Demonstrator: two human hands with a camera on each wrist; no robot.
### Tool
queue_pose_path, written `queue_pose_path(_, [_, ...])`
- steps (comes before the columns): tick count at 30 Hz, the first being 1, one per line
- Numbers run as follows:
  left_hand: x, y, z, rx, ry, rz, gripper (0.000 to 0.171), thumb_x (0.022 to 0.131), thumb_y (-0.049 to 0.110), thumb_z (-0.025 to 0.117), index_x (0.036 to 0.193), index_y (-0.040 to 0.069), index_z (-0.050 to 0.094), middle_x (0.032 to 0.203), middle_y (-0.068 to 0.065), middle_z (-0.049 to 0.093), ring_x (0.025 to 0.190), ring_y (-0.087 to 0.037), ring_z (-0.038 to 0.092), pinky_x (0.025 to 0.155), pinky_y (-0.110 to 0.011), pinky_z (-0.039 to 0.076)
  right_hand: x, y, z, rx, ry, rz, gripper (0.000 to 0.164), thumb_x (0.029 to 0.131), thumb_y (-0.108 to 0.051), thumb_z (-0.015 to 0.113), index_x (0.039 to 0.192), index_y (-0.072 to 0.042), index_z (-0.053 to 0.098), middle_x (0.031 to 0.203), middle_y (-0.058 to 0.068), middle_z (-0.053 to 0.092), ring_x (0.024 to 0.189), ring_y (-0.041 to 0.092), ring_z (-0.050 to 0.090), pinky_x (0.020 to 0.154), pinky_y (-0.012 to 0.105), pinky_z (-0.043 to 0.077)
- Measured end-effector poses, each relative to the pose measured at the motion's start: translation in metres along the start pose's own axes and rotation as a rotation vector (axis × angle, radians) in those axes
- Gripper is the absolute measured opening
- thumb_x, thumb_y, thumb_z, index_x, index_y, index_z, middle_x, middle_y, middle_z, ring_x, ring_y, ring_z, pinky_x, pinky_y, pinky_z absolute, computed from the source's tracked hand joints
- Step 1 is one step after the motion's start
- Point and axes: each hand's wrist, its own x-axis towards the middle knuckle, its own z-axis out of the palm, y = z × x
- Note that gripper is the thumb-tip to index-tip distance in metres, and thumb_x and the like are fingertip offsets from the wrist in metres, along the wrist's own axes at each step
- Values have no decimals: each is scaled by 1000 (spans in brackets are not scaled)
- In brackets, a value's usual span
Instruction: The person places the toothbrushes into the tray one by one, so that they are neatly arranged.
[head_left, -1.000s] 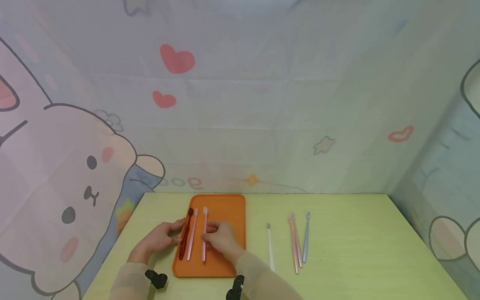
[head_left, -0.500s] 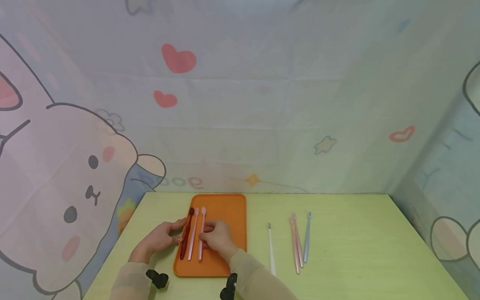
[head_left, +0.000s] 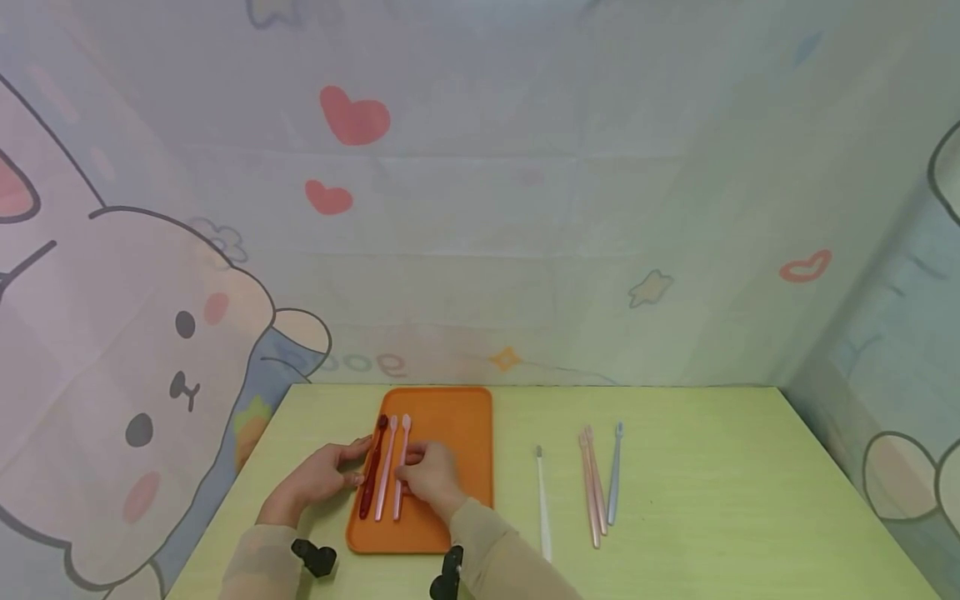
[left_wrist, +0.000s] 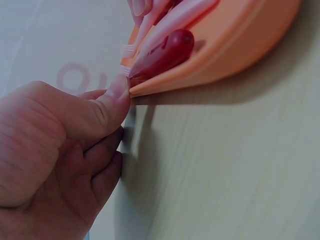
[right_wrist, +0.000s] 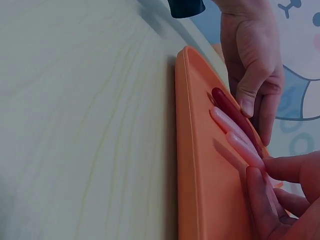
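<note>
An orange tray (head_left: 456,414) lies on the table. My left hand (head_left: 315,479) holds its left rim, thumb near the dark red toothbrush (head_left: 369,483) and fingers outside the edge. Just right of the red one lies a pink toothbrush (head_left: 383,483). My right hand (head_left: 435,479) reaches over the tray and pinches a second pink toothbrush (head_left: 405,432) between thumb and fingers. In the right wrist view, that toothbrush's handle end (right_wrist: 243,148) slants beside the other two. All three lie roughly side by side, heads towards the far side.
Right of the tray, a white toothbrush (head_left: 543,500) lies on the pale yellow-green table (head_left: 712,483). Farther right are two pink toothbrushes (head_left: 590,492) close together and a blue toothbrush (head_left: 615,475). A patterned cloth (head_left: 480,208) hangs behind the table.
My right hand has slid the pink toothbrush left across the tray, closer to the other pink one and more in line with it. My left hand has stayed at the rim.
</note>
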Motion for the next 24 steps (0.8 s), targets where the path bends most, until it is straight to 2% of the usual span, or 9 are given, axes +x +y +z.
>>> queue_pose_path(10, [0,-1,1,-12,8,-30,67,93,0,76,156,-1,51,163,-24,43,153,-48,33,124,-67,21,2,0,3,-57,25,1,37,89,6,80,125,7,71,96,6,68,68,14,69,59,29,62])
queue_pose_path(24, [-1,0,0,-18,-5,-4,68,93,1,77,156,-3,50,162,-26,43,153,-50,33,123,-68,24,1,0,4,-126,32,-41,33,89,5,80,121,7,73,92,4,69,70,10,68,60,28,62])
